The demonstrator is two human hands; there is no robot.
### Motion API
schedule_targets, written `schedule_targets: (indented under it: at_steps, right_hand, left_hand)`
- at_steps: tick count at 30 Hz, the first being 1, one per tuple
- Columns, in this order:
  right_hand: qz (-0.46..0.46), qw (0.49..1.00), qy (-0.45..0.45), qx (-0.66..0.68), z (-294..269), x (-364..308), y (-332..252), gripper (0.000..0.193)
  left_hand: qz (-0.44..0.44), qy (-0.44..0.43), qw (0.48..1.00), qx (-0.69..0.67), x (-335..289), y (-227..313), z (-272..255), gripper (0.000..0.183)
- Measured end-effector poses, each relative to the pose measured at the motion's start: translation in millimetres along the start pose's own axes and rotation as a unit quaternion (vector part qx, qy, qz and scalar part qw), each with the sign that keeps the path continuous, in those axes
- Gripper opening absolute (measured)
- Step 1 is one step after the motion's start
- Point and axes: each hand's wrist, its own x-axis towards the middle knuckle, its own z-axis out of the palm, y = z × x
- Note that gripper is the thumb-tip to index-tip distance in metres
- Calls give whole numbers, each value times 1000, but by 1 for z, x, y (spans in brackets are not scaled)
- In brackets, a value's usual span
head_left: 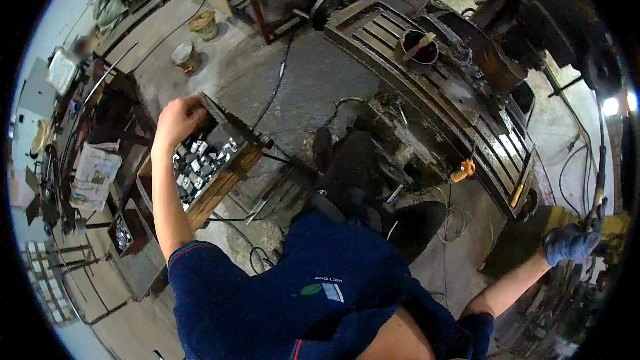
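My bare left hand [180, 122] is over the far edge of a wooden box [230, 187] that holds many small silvery metal pieces [200, 167]. Its fingers are curled down beside a dark flat metal bar [230, 120]; whatever they grip is hidden. Off to the right, my right hand [571, 243] wears a blue-grey knit glove. It is closed around the lower part of a dark upright lever [595, 210] at the machine's side.
A slotted machine table [427, 87] runs diagonally on the right, with a rusty can [417, 50] on it. An orange control pendant [463, 171] hangs at its near edge. Buckets [187, 58] stand on the floor beyond the box. A smaller bin [129, 232] of metal pieces sits left.
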Motion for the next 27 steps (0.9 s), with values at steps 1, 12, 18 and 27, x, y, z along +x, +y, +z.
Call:
schedule_targets:
  at_steps: [1,12,18,27]
  right_hand:
    - [-163,957,-67,-232,-15,4,13,22]
    - [-122,964,-41,-233,-22,35,13,22]
    - [-268,832,-27,-486,-24,75,-4,14]
    - [-350,822,8,-450,-13,119,-10,24]
  left_hand:
    - [-14,-19,1000,-6,-3,-24,15,24]
    - [-155,-76,979,-109,5,-124,192,35]
    - [-55,-156,929,-331,18,-134,210,29]
    - [-58,-128,893,-427,19,-172,218,24]
